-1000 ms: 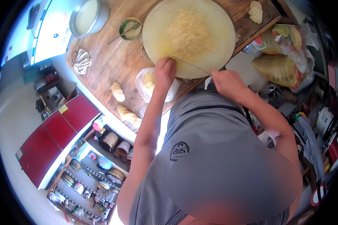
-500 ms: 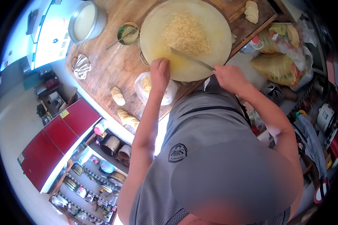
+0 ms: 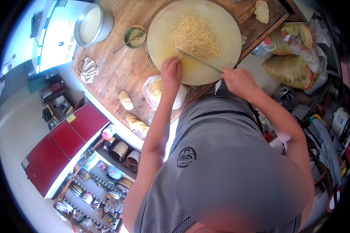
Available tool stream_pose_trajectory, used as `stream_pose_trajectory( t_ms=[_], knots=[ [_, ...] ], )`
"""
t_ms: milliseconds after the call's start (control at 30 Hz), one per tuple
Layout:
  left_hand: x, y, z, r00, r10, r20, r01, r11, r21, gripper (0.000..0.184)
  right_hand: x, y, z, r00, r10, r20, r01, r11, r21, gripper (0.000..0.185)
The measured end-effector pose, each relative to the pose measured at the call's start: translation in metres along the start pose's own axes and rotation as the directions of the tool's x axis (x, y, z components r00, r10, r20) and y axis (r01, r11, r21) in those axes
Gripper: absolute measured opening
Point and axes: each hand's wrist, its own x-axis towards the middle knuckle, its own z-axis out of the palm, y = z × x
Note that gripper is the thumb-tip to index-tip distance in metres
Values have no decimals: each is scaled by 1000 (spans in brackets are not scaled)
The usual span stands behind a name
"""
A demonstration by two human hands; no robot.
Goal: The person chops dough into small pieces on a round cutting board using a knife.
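My right hand (image 3: 239, 82) is closed round the handle of a knife (image 3: 201, 61), its blade pointing left across a round cutting board (image 3: 159, 31). My left hand (image 3: 171, 73) has its fingers pinched together at the board's near left edge, close to the knife tip. A small pale bit shows at those fingertips, too small to name. Finely chopped pale yellow food (image 3: 194, 37) lies heaped on the board beyond the blade. Just below my left hand sits a plastic bag (image 3: 175, 100) with more of the chopped food in it.
A small green bowl (image 3: 135, 37) with a utensil and a metal pot (image 3: 104, 25) of whitish contents stand left on the wooden table (image 3: 116, 70). Nearby are a crumpled cloth (image 3: 89, 70) and twisted pale pieces (image 3: 137, 123). Sacks (image 3: 286, 72) lie right of the table.
My left hand has moved slightly right and up, its fingertips now close to the knife tip. My right hand keeps the knife in nearly the same place. The whole view has shifted a little.
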Motion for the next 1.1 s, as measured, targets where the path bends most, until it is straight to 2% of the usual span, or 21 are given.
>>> stream_pose_trajectory(
  t_ms=[33, 100, 200, 367, 500, 1100],
  knots=[
    [1, 0, -3, 1000, -2, 0, 2, 1000, 1, 13, 0, -2, -2, 1000, -5, -3, 5, 1000, -18, 14],
    [4, 1, -7, 991, 126, 54, -127, 992, 24, 14, 0, -4, -4, 1000, -9, -3, 9, 1000, -18, 14],
    [8, 2, -6, 978, 188, 91, -191, 981, 29, 14, 1, -10, -10, 1000, -14, -3, 14, 1000, -16, 14],
    [13, 2, -7, 970, 206, 130, -214, 976, 49, 16, 3, -9, -1, 998, -53, -33, 53, 999, 2, 13],
    [14, 0, -9, 963, 216, 161, -226, 973, 47, 15, 7, -2, -1, 999, -29, 23, 30, 999, -29, 14],
    [15, -2, -10, 958, 230, 169, -237, 971, 23, 17, 1, -9, 1, 1000, -12, 21, 12, 1000, 5, 10]
  ],
)
